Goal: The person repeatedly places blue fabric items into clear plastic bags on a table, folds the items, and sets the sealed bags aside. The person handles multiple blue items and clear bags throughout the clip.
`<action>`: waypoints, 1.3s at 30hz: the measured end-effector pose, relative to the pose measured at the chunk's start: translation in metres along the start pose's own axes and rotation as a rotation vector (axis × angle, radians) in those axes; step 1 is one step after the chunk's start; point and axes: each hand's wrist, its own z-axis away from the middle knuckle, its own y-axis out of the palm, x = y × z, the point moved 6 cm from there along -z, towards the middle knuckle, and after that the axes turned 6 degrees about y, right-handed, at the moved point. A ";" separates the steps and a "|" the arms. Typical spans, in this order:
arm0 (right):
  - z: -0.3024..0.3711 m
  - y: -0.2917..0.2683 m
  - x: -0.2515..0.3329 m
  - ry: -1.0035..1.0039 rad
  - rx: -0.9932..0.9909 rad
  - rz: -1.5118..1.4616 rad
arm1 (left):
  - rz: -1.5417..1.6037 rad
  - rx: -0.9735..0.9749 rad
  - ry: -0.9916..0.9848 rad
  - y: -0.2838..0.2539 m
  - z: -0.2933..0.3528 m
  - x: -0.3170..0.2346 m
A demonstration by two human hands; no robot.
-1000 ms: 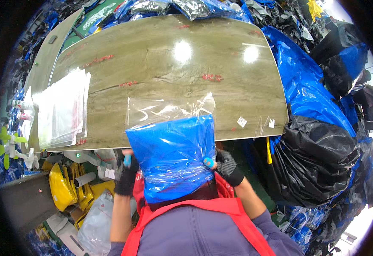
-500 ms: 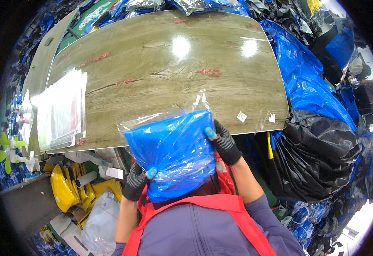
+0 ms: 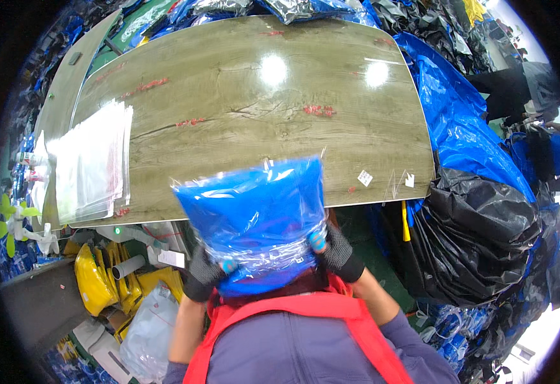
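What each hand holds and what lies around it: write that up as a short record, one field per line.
Left hand: gloved, grips the lower left side of the packet; left hand
Right hand: gloved, grips the lower right side; right hand
Held item: blue packet in shiny clear plastic
Surface: wood-patterned table
On table, left: stack of clear bags
Beyond table, right: large black bundle
Below table, left: yellow packages

The packet (image 3: 254,205) is between the hands (image 3: 340,253), at the counter's (image 3: 248,83) near edge — sleeve stack (image 3: 94,166) on the left, labels (image 3: 364,178) toward the near right corner, sack (image 3: 485,237) just off the right side.
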 end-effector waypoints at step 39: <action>-0.096 0.026 0.124 -0.413 0.391 0.713 | 0.373 -0.140 0.091 0.011 -0.087 -0.029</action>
